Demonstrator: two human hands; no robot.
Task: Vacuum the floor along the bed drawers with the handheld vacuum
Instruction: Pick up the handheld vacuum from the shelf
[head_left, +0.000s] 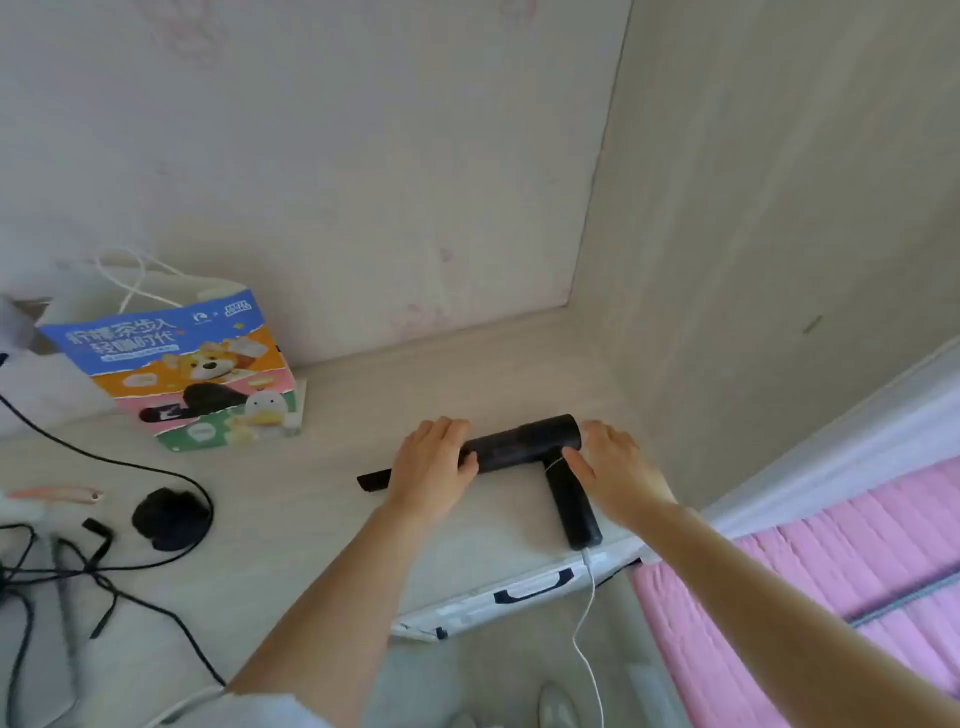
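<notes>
A black T-shaped handheld vacuum (519, 447) lies on a pale wooden desk top (332, 530) near the corner of the wall. Its thin nozzle (371, 480) points left and its handle (574, 512) points toward me. My left hand (431, 467) lies over the front of the barrel, thumb curled under it. My right hand (615, 473) is at the barrel's rear end, fingers spread, thumb touching where the handle joins. A white cable (584, 623) hangs from the handle's end over the desk edge.
A colourful paper bag (182, 364) stands at the left rear of the desk. Black cables (78, 571) and a black round object (169, 517) lie at the left. A white drawer front (530, 590) sits below the desk edge, with pink bedding (831, 571) to its right.
</notes>
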